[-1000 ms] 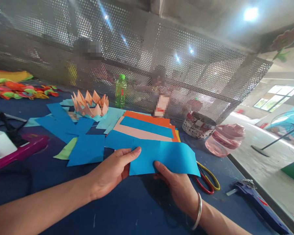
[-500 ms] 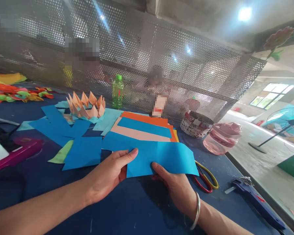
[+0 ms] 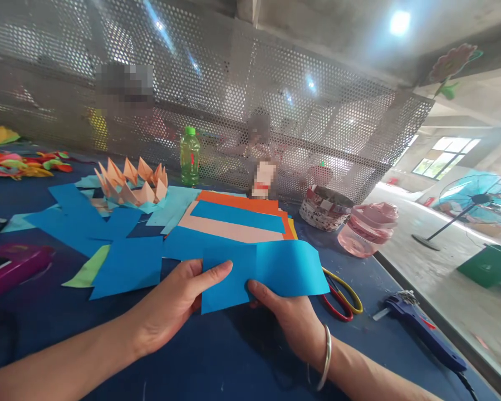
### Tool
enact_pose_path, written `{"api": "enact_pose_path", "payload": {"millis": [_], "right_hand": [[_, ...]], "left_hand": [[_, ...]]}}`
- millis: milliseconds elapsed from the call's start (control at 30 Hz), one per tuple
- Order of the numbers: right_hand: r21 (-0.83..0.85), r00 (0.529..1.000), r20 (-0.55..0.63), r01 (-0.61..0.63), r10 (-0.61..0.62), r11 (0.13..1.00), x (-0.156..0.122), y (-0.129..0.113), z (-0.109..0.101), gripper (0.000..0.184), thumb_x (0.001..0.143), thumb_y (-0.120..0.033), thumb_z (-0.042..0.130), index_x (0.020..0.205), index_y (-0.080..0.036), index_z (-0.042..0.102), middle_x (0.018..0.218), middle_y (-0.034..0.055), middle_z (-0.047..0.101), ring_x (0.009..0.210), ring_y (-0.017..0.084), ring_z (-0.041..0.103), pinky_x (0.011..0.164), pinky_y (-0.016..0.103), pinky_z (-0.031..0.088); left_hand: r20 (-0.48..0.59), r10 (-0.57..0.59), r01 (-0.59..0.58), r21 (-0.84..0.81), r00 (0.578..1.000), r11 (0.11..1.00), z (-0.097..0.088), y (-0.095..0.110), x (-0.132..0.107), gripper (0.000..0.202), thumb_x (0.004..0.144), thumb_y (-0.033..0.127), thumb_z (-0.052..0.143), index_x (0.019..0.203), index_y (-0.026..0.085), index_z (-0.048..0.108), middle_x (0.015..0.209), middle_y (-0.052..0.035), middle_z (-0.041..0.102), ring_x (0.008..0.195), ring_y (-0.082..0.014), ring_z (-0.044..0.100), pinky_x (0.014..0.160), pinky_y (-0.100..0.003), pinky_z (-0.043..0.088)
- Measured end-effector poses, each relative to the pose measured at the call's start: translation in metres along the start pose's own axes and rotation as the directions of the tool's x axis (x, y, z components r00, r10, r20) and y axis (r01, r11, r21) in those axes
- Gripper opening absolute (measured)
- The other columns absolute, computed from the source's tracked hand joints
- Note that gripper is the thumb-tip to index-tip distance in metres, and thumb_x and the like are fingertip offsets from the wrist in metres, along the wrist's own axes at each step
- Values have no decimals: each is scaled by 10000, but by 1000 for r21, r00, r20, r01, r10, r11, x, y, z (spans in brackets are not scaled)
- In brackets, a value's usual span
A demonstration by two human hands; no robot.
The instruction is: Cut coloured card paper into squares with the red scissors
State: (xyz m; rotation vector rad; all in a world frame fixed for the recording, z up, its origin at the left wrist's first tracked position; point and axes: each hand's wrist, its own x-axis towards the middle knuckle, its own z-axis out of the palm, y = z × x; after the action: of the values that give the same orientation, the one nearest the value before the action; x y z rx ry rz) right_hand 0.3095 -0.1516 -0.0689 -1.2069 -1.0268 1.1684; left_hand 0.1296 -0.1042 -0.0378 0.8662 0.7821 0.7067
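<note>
A strip of blue paper (image 3: 292, 270) is held low over the table between my two hands. My left hand (image 3: 179, 301) pinches its left part, thumb on top and fingers underneath. My right hand (image 3: 290, 317) grips the lower edge near the middle, also thumb on top. A vertical crease runs down the strip between the thumbs, and its right end curls. Just beyond lies a stack of orange, pink and blue paper sheets (image 3: 229, 228). Scissors (image 3: 350, 295) with red and yellow handles lie partly under the strip's right end.
Blue paper pieces (image 3: 127, 267) lie at the left, before a folded orange paper ring (image 3: 148, 192). A purple tool (image 3: 20, 270) is at far left. A green bottle (image 3: 190, 156), round container (image 3: 323, 209) and pink bottle (image 3: 367, 228) stand behind. A blue glue gun (image 3: 426, 331) lies right.
The view has shifted a little to the right. The strip's left part is now angled more at the crease, its lower left corner dipping. Both hands keep their hold.
</note>
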Motion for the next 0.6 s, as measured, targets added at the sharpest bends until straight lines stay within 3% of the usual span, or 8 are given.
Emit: {"api": "enact_pose_path", "payload": {"millis": [67, 200, 233, 300, 400, 500, 600], "right_hand": [[-2, 1000, -3, 5, -5, 1000, -3, -3, 3, 327, 652, -464, 826, 657, -175, 673, 630, 43, 678, 644, 202, 616, 676, 333, 513], [-7, 1000, -4, -4, 4, 1000, -6, -3, 6, 304, 605, -452, 851, 647, -209, 674, 601, 35, 672, 634, 222, 621, 644, 347, 508], [-13, 1000, 4, 3, -3, 1000, -6, -3, 5, 297, 609, -450, 847, 643, -214, 670, 599, 33, 671, 634, 223, 622, 644, 349, 508], [-30, 1000, 22, 19, -19, 999, -5, -2, 5, 287, 633, -450, 829, 654, -214, 666, 603, 29, 672, 635, 219, 621, 646, 349, 513], [-53, 1000, 17, 20, -19, 998, -6, -3, 5, 292, 647, -448, 815, 720, -199, 682, 632, 27, 688, 635, 210, 624, 656, 348, 527], [-43, 1000, 0, 15, -15, 999, -6, -5, 6, 321, 636, -456, 822, 747, -180, 701, 702, 49, 717, 665, 222, 642, 674, 359, 539], [13, 999, -38, 30, -30, 999, -1, -7, 1, 326, 688, -453, 795, 816, -164, 719, 784, 62, 732, 711, 218, 655, 722, 362, 543]], "left_hand": [[16, 36, -36, -8, 999, 999, 3, 1, -1, 205, 770, 307, 766, 601, 226, 682, 607, 25, 710, 613, -173, 665, 559, -251, 512], [-76, 146, -142, 44, 986, 989, 5, 2, -2, 111, 733, 227, 792, 657, 275, 728, 679, 30, 753, 718, -205, 691, 567, -254, 506], [-85, 165, -157, 89, 983, 983, 5, 1, -2, 56, 740, 238, 786, 744, 285, 757, 758, 17, 778, 797, -227, 701, 620, -272, 525], [-73, 202, -186, 183, 977, 965, 4, 0, -1, 134, 770, 282, 758, 902, 296, 776, 920, -5, 795, 969, -268, 685, 751, -311, 542], [-57, 261, -232, 306, 964, 924, 3, -3, 0, 186, 790, 327, 730, 968, 300, 778, 1059, -5, 778, 1126, -299, 624, 876, -332, 516], [-85, 308, -256, 377, 948, 890, 1, -4, 3, 221, 772, 316, 742, 990, 301, 776, 1085, 5, 771, 1118, -301, 624, 915, -324, 493], [-103, 283, -230, 359, 954, 905, -3, -2, 6, 203, 750, 297, 756, 952, 283, 778, 999, -8, 786, 990, -299, 667, 865, -330, 508]]}}
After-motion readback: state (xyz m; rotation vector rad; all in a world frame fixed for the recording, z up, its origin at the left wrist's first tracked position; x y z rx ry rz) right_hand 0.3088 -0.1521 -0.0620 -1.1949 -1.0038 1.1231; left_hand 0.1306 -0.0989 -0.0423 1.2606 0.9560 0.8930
